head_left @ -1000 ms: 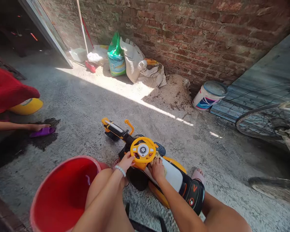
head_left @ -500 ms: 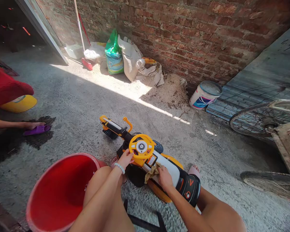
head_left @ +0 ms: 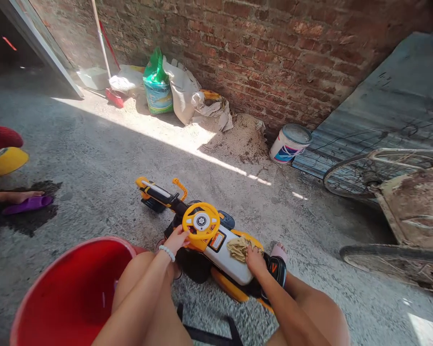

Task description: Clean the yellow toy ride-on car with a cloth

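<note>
Between my legs stands a yellow, black and white ride-on toy excavator (head_left: pixel 222 259). My left hand (head_left: pixel 177 239), with a pale bead bracelet on its wrist, has its fingers around the near left rim of the yellow steering wheel (head_left: pixel 201 221). On the white seat part, my right hand (head_left: pixel 254 259) grips a crumpled tan rag (head_left: pixel 238 248) and presses it to the surface. Part of the rag is hidden under the fingers. The toy's digger arm (head_left: pixel 159 192) points away to the left, and its black seat back (head_left: pixel 277 271) is beside my right forearm.
A big red bucket (head_left: pixel 72 288) stands by my left knee. Another person's foot in a purple slipper (head_left: pixel 32 204) is at left. Sacks (head_left: pixel 182 91), a grain heap (head_left: pixel 243 139) and a paint bucket (head_left: pixel 290 143) line the brick wall. A wheeled cart (head_left: pixel 414 206) is at right.
My right hand has moved the rag across the seat to its far side. My left hand stays on the steering wheel. The whole view has shifted slightly.
</note>
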Demonstrator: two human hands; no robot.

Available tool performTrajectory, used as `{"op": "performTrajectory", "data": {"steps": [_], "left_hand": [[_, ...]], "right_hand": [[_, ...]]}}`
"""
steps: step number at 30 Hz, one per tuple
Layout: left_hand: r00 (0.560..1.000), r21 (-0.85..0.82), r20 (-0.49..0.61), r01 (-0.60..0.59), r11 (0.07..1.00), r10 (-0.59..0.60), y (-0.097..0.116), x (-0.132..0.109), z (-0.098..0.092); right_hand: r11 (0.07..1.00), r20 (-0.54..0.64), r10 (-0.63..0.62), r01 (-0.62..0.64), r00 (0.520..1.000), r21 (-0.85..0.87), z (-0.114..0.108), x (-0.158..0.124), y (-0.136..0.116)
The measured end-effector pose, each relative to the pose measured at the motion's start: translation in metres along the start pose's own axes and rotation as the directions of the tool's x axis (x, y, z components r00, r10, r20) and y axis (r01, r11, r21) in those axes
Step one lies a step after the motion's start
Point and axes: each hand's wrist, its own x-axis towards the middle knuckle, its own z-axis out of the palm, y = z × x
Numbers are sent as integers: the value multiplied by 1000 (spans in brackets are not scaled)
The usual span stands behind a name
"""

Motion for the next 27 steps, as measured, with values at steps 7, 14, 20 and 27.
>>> {"op": "performTrajectory", "data": {"steps": [7,14,20,27], "left_hand": [[998,-27,-54,10,1000,-12,8,-4,8],[997,-32,-64,29,999,-31,15,-14,13],[998,-56,-61,23,998,-26,19,-21,16],[996,-23,-80,44,999,-46,24,-27,19]], "right_hand": [[979,-101,-201,197,974,-48,-67,-25,32],[996,-113,88,-89,990,-11,-80,-54,61],[931,-164,281,-227,946,287,-24,-122,66],[518,-203,435,-59,877,853,69,-174,52]]}}
